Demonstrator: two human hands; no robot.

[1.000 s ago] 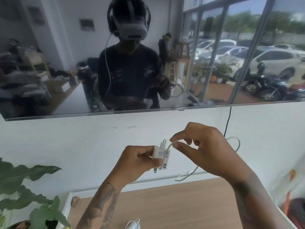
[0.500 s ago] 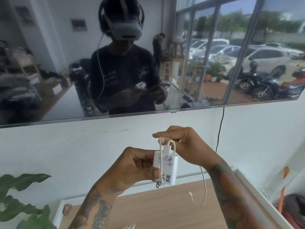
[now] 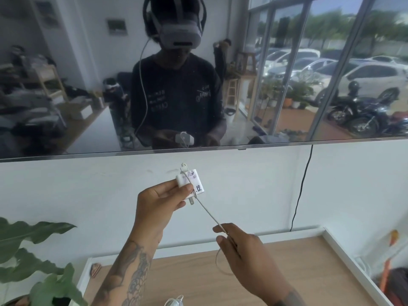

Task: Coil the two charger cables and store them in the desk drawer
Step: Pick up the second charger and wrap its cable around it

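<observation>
My left hand (image 3: 157, 203) grips a white charger block (image 3: 191, 181) marked "12", held up in front of the white wall with its prongs pointing down. Its thin white cable (image 3: 208, 214) wraps over the block and runs taut, down and right, to my right hand (image 3: 241, 250), which pinches it between thumb and fingers. A slack loop of the cable hangs below that hand. A second white cable (image 3: 174, 302), bundled, lies on the wooden desk (image 3: 298, 268) at the bottom edge of the view. No drawer shows in this view.
A large dark screen (image 3: 198, 74) on the wall mirrors the room and a person in a headset. A black cord (image 3: 301, 188) hangs down the wall at right. Green plant leaves (image 3: 33, 257) stand at the desk's left. The desk has a white raised rim (image 3: 351, 259).
My right hand has dropped from above the charger block to below and right of it, drawing the cable tight across the block. The left hand tilted the block.
</observation>
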